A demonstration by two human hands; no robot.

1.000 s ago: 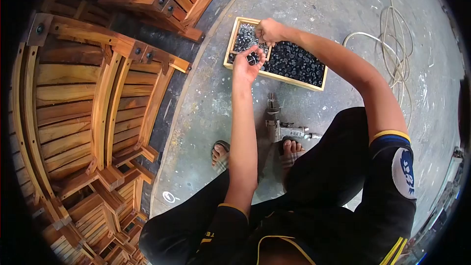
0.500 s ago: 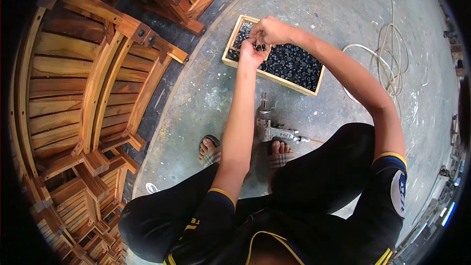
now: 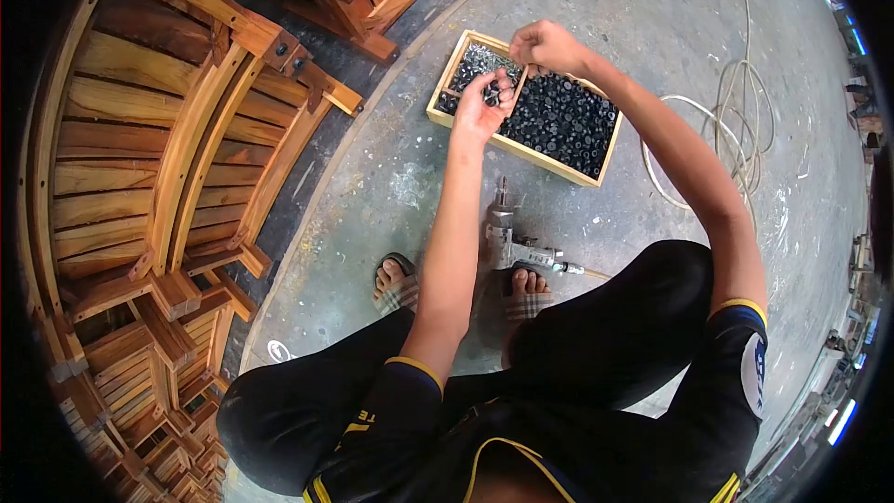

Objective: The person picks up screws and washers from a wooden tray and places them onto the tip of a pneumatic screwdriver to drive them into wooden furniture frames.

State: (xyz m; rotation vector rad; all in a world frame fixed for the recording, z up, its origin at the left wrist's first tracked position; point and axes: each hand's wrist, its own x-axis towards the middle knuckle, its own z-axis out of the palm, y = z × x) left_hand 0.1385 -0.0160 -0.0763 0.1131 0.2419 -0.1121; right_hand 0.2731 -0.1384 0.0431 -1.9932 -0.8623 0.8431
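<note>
A divided wooden box (image 3: pixel 549 166) stands on the floor, holding many small black parts (image 3: pixel 563 121) in its large compartment and shiny metal pieces (image 3: pixel 482 60) in a smaller one. My left hand (image 3: pixel 486 104) is palm up over the box's left part, its fingers curled around small dark pieces. Above the far edge, near the divider, my right hand (image 3: pixel 545 47) has its fingers bent and drawn together; whatever they hold is too small to make out.
A pneumatic drill (image 3: pixel 507 240) with a hose lies on the floor between my feet and the box. Slatted wooden furniture (image 3: pixel 140 130) fills the left side. A pale hose (image 3: pixel 736 130) lies coiled at the right.
My hands were together over the box's left part. Now they are apart, my right hand having moved right and slightly up, with more of the metal pieces showing.
</note>
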